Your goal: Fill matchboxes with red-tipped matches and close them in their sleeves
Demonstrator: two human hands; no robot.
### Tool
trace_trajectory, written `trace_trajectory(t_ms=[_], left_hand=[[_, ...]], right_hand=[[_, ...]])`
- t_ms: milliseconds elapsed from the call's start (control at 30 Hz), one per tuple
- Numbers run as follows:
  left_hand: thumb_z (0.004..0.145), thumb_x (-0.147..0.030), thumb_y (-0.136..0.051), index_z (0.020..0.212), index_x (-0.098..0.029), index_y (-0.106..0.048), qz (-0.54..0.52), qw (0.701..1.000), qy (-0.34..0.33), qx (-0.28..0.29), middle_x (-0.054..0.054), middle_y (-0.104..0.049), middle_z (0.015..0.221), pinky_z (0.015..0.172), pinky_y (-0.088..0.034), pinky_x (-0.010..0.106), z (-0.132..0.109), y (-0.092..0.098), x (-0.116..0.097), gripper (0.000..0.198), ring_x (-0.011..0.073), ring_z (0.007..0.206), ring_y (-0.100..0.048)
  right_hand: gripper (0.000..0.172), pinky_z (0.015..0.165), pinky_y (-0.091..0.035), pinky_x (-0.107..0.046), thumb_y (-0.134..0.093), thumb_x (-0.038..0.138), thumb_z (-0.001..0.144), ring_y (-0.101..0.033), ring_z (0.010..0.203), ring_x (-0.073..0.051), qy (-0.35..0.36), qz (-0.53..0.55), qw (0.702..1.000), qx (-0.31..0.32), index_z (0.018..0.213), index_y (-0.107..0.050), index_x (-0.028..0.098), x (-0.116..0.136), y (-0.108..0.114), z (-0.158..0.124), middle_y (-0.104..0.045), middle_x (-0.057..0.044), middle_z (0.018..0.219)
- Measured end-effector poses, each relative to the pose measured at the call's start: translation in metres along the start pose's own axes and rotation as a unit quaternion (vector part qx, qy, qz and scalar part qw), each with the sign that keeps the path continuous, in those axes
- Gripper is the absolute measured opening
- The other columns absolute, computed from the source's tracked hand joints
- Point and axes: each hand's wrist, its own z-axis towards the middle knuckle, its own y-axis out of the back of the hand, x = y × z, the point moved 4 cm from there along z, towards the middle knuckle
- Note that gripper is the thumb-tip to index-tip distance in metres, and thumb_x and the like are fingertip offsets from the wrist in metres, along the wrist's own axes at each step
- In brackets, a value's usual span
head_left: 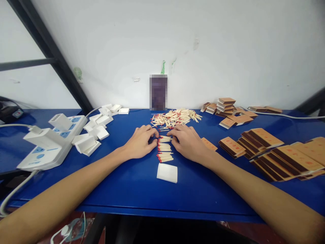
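Observation:
A neat row of red-tipped matches (164,152) lies on the blue table (137,189) between my two hands. My left hand (141,142) rests at the row's left side, fingers curled with the tips touching the far end of the matches. My right hand (188,142) rests at the right side, fingers bent and pinching at the same far end. A loose heap of matches (175,117) lies just behind both hands. An empty white inner tray (167,173) sits in front of the row.
Several white trays (98,130) are piled at the left beside a white power strip (48,144) with plugs. Brown matchbox sleeves (269,149) lie stacked at the right, and more (225,106) at the back right. A white wall stands behind; a dark metal frame (50,51) runs at the left.

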Motion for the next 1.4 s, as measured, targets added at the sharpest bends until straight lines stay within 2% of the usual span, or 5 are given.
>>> trace_trajectory(t_ms=[200,400,667,900,1400], left_hand=[[0.09,-0.028,-0.049,0.099,-0.02,-0.059,-0.002,1.0,0.003,0.003,0.004,-0.056,0.095,0.086,-0.036,0.04,0.0001,0.0007,-0.0011,0.015,0.0216,0.093,-0.05],[0.091,-0.028,-0.049,0.099,-0.021,-0.059,-0.005,1.0,-0.001,-0.001,0.004,-0.056,0.095,0.086,-0.037,0.04,0.0004,0.0001,-0.0002,0.015,0.0215,0.093,-0.05],[0.094,-0.03,-0.046,0.099,-0.021,-0.059,-0.006,1.0,-0.005,-0.003,0.004,-0.057,0.094,0.085,-0.037,0.039,0.0006,-0.0007,0.0015,0.017,0.0211,0.091,-0.05],[0.095,-0.031,-0.045,0.098,-0.021,-0.059,-0.008,1.0,-0.007,0.002,0.003,-0.056,0.094,0.085,-0.036,0.039,0.0012,-0.0017,0.0027,0.017,0.0207,0.091,-0.049],[0.097,-0.024,-0.036,0.101,-0.021,-0.055,-0.007,1.0,-0.009,0.006,0.005,-0.057,0.099,0.086,-0.037,0.041,0.0002,-0.0003,0.0019,0.02,0.0221,0.093,-0.049]], right_hand=[[0.026,0.081,-0.034,-0.037,-0.047,0.016,0.093,-0.058,0.103,-0.025,0.001,-0.017,1.0,-0.004,0.103,-0.07,0.02,-0.0024,-0.0014,0.0026,-0.067,-0.008,0.103],[0.025,0.079,-0.035,-0.036,-0.045,0.019,0.096,-0.059,0.1,-0.024,0.017,-0.022,0.999,-0.015,0.098,-0.07,0.019,-0.0038,-0.0011,0.0032,-0.069,-0.008,0.101],[0.02,0.081,-0.036,-0.034,-0.049,0.023,0.096,-0.059,0.096,-0.021,0.05,0.02,0.998,-0.038,0.09,-0.067,0.019,0.0042,0.0068,0.0008,-0.069,-0.007,0.097],[0.019,0.081,-0.035,-0.035,-0.051,0.031,0.097,-0.058,0.101,-0.023,0.037,0.007,0.999,-0.022,0.097,-0.066,0.02,0.0018,0.0001,0.0021,-0.068,-0.007,0.103],[0.018,0.08,-0.034,-0.035,-0.052,0.031,0.097,-0.058,0.099,-0.023,0.035,-0.006,0.999,-0.026,0.094,-0.067,0.02,0.0043,0.0009,0.0025,-0.069,-0.007,0.101]])
